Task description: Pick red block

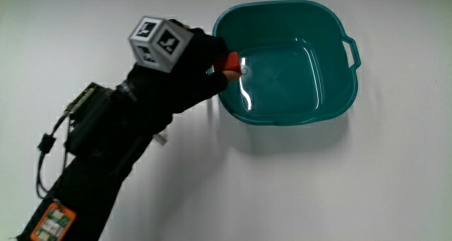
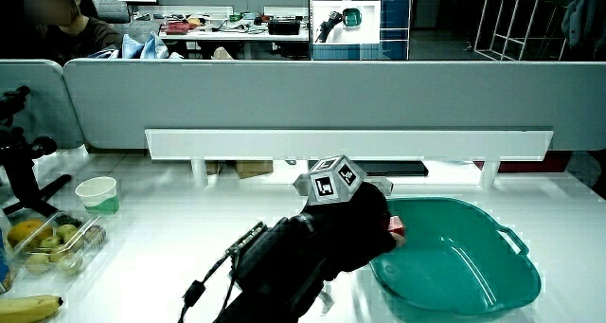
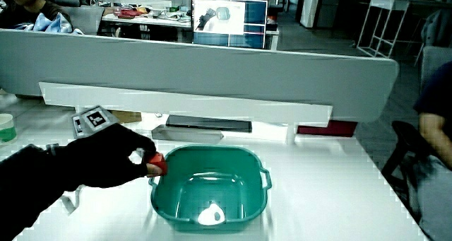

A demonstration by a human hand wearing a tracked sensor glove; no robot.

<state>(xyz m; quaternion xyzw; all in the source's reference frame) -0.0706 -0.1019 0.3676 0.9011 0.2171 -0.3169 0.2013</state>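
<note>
Main view — white table (teal basin)

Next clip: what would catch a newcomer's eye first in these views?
First, the hand in its black glove, with the patterned cube on its back, pinching a red block right at the rim of the teal basin. In a side view the red block sits between the fingertips just over the basin's edge. The basin itself looks empty apart from light glare on its floor.
</note>
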